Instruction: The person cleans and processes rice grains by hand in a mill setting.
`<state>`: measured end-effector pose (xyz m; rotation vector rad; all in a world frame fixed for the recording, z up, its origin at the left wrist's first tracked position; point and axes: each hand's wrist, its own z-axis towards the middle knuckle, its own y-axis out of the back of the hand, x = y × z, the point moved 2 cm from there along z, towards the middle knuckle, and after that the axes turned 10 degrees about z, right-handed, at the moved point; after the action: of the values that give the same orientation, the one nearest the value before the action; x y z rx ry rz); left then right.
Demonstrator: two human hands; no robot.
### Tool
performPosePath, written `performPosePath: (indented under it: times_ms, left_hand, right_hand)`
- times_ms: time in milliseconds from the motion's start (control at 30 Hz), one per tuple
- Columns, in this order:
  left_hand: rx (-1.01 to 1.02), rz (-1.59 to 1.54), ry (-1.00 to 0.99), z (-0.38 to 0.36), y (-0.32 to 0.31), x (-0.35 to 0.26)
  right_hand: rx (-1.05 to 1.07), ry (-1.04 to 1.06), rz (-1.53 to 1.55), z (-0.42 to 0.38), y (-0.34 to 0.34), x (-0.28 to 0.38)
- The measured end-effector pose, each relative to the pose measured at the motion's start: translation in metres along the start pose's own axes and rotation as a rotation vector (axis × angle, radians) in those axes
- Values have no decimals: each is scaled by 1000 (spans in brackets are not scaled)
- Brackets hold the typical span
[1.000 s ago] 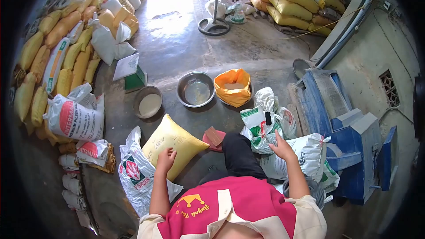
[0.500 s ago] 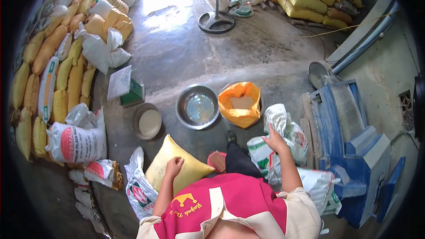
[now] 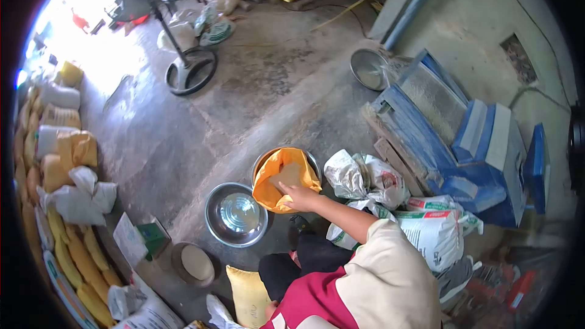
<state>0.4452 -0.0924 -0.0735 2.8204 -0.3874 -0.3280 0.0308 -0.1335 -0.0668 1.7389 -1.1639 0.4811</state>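
My right hand (image 3: pixel 297 197) is at the near rim of an orange bag (image 3: pixel 267 190), with a finger stretched in over the pale brown grainy contents (image 3: pixel 294 174). I see nothing held in it, though some fingers are hidden. The bag stands open, its top folded outward, inside a metal basin (image 3: pixel 314 162). Beside it on the left is a shiny steel basin (image 3: pixel 213 214). My left hand (image 3: pixel 270 311) shows only in part at the bottom, next to a full yellow sack (image 3: pixel 247 295); my clothing hides its fingers.
White printed sacks (image 3: pixel 429 237) lie to the right, before a blue machine (image 3: pixel 408 119). On the left are a bowl of pale grain (image 3: pixel 196 265), a green scale (image 3: pixel 152 239) and stacked yellow sacks (image 3: pixel 70 256). A stand with a round base (image 3: pixel 191 72) is farther off.
My view has swung right and tilted. My right hand has moved from beside the white sacks to the orange bag's opening. My left hand, earlier above the yellow sack, is now mostly out of sight.
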Motion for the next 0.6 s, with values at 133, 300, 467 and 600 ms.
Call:
performPosePath:
  times_ms: [133,300,467,600]
  left_hand:
    - [120,138,-84,-17,33,4]
    - [276,193,-182,-33,47,3]
    - [390,168,-257,-11,60,29]
    - [464,-20,-304,49,11,58]
  right_hand:
    - [-14,-10,6,7,-6,-6]
    - [70,-99,50,-1,-9,-23]
    - [51,-69,239,23,-26,-31]
    - [50,-10,432,105,-102,-61]
